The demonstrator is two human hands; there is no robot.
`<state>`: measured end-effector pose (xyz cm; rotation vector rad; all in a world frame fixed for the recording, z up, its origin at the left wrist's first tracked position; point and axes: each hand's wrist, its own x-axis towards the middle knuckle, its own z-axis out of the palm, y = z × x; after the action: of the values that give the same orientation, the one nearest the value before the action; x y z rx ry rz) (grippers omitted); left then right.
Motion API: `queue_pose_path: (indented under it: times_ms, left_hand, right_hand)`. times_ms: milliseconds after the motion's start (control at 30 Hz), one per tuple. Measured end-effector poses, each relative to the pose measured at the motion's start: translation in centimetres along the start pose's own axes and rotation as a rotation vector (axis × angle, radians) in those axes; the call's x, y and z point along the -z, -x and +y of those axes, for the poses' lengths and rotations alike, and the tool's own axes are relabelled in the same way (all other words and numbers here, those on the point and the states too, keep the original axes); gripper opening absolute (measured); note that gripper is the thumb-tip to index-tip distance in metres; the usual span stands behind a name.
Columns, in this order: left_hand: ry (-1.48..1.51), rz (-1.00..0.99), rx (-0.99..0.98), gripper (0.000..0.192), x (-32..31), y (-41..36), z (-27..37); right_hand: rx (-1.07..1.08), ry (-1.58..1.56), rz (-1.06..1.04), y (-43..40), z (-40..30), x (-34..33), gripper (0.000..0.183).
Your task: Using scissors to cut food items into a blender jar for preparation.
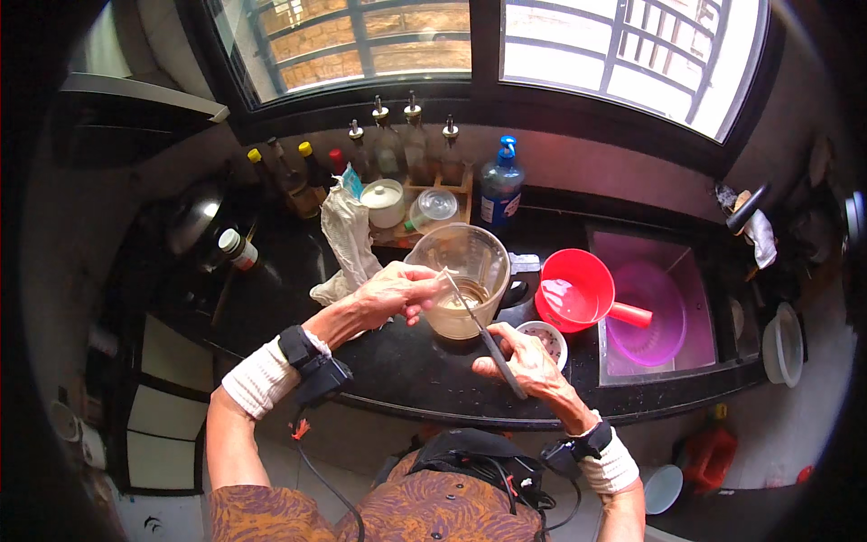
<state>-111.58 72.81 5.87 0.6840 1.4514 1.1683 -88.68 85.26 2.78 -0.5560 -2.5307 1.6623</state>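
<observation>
My left hand (393,298) pinches a small pale piece (443,276) above the left side of a large clear plastic jug (474,315). My right hand (525,359) grips the dark handle of a slim metal tool (498,352); whether it is scissors or a knife I cannot tell. The tool's tip meets or nearly meets the pale piece over the jug's mouth. Some liquid seems to lie at the jug's bottom. Just behind my right hand, partly covered by it, is a small white bowl (554,337) with pinkish, dark-specked contents.
A red plastic dipper (576,288) stands right of the jug, beside a sink (701,339) holding a purple basin (647,345). Behind are a blue pump bottle (501,186), a lidded white pot (384,203) and glass bottles (389,152). A pale cloth (345,234) stands left of the jug.
</observation>
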Motion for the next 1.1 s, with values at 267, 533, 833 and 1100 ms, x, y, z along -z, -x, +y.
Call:
queue_pose_path:
  times_ms: [267,533,833,1100]
  left_hand:
    - [-0.035,0.024,0.043,0.021,-0.3,0.1,0.6]
    - [-0.007,0.002,0.024,0.023,-0.4,0.1,0.4]
    - [0.032,0.021,-0.044,0.024,-0.2,0.3,-0.1]
    - [0.021,0.015,-0.001,0.024,-0.3,0.4,0.2]
  right_hand:
    - [0.039,-0.093,0.038,0.1,1.2,0.5,0.062]
    - [-0.234,-0.386,-0.113,0.0,0.8,1.1,0.051]
    - [-0.031,-0.026,-0.024,-0.2,0.0,0.2,0.077]
    - [-0.019,-0.095,-0.023,-0.2,0.7,0.0,0.069]
